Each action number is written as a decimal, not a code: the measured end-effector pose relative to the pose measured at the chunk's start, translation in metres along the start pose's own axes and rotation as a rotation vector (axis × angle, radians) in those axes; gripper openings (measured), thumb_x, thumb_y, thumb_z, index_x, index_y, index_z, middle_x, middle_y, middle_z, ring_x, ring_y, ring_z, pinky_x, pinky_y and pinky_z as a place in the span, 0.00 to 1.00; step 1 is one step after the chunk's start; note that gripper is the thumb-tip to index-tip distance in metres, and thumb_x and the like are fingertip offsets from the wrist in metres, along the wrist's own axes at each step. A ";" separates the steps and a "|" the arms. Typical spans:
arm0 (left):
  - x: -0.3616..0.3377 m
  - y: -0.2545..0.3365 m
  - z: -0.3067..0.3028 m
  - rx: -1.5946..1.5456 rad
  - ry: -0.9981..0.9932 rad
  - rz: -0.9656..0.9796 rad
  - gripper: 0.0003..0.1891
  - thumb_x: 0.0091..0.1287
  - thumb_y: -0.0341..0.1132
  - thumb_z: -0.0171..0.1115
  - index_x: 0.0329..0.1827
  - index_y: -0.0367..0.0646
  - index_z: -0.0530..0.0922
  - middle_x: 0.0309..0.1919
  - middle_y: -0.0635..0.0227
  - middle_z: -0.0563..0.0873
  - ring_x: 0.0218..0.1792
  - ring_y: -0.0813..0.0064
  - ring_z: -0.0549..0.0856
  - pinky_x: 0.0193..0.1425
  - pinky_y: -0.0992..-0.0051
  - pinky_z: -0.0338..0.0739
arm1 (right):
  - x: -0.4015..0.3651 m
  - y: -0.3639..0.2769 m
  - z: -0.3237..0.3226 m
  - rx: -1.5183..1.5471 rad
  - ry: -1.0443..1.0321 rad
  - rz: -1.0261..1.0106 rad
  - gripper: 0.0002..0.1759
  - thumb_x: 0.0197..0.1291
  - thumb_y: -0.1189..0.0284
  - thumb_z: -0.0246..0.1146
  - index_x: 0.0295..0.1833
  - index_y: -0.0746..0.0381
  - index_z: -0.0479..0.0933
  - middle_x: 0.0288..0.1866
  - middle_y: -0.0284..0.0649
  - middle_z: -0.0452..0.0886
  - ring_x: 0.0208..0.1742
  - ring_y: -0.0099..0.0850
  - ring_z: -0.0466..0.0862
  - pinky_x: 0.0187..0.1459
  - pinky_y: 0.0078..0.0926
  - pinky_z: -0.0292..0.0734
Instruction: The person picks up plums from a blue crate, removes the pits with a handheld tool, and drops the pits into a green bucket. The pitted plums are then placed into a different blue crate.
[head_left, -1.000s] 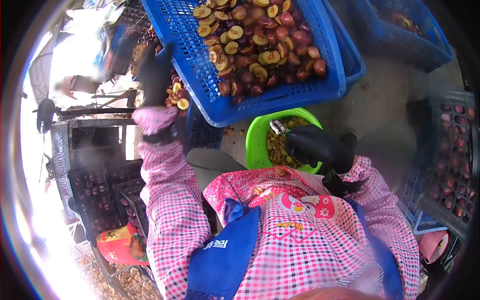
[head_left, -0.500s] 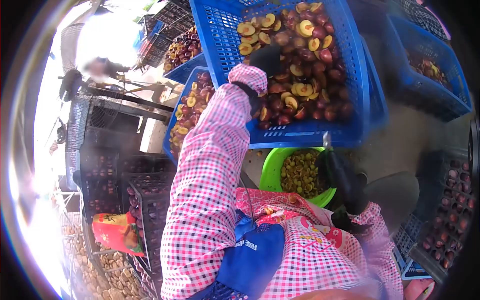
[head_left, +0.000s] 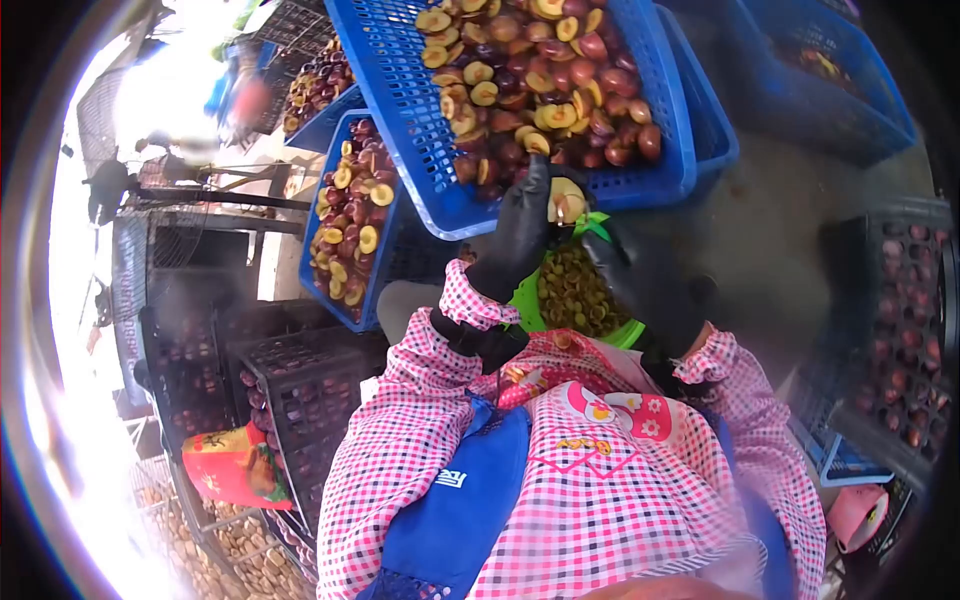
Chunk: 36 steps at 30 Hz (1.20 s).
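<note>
My left hand (head_left: 516, 232), in a black glove, is closed around a pale yellow plum half (head_left: 567, 198) at the front edge of the big blue crate (head_left: 450, 222). The cut face is turned up towards me. Right beside it, my right hand (head_left: 650, 285), also black-gloved, grips a small metal-tipped pitting tool (head_left: 593, 226) with bright green at its front. Its tip is at the plum, and the fingers partly hide the handle. Halved red plums (head_left: 545, 90) fill the blue crate. Under my hands stands a lime-green basin (head_left: 628, 335) holding many small yellow-brown pieces, apparently plum stones.
Another blue crate (head_left: 312, 262) of halved plums stands to the left. Black crates (head_left: 300, 345) with whole dark plums are on the left, and another black crate (head_left: 880, 330) is at the right. A deep blue crate (head_left: 850, 125) sits at upper right. A red bag (head_left: 235, 465) lies lower left.
My left hand has come back from inside the big crate with a plum half. My right hand has risen with the tool to meet it above the green basin.
</note>
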<state>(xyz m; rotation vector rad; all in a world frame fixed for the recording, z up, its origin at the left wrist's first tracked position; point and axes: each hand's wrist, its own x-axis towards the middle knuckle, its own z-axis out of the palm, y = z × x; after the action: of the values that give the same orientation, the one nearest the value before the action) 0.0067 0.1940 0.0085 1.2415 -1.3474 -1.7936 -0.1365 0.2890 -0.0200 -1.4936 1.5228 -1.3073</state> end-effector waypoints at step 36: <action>0.108 0.049 -0.091 0.805 -0.096 0.373 0.21 0.67 0.51 0.55 0.46 0.41 0.81 0.38 0.62 0.87 0.41 0.67 0.86 0.46 0.70 0.81 | 0.003 -0.011 -0.024 0.491 -0.975 0.338 0.23 0.71 0.55 0.51 0.44 0.65 0.79 0.31 0.36 0.80 0.32 0.26 0.79 0.35 0.28 0.75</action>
<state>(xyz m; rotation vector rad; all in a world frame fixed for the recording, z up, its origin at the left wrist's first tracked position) 0.0410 0.0491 0.0129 1.1558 -2.3031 -1.0749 -0.1558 0.2927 -0.0020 -1.1837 0.6933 -0.5253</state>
